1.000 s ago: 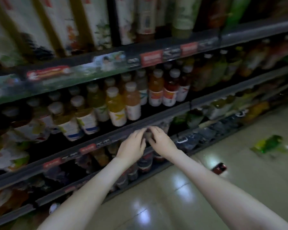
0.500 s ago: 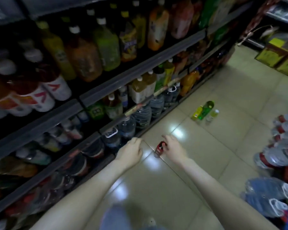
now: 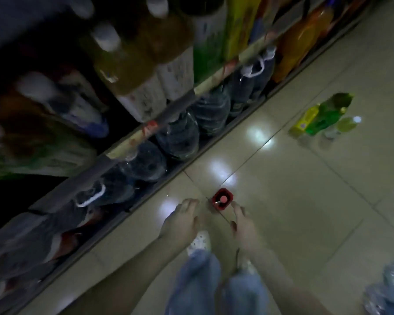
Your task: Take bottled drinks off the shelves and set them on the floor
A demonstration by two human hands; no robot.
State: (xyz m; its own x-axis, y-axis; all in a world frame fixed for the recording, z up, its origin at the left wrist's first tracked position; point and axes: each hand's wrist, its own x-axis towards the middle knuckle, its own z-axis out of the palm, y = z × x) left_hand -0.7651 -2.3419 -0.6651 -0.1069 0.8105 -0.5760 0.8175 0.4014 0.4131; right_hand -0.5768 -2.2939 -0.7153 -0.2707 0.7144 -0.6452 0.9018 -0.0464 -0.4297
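Right hand (image 3: 243,226) hangs low w/ fingers loose, holding nothing, fingertips just beside the red bottle (image 3: 222,199); can't tell if they touch. Left hand (image 3: 180,221) likewise relaxed & holding nothing, on the bottle's other side, apart from it. Bottle stands upright on the floor (image 3: 293,212), nr the btm shelf (image 3: 155,189). Water jugs (image 3: 180,135) fill that shelf. Green & yellow bottles (image 3: 321,119) stand further along the floor, well apart.
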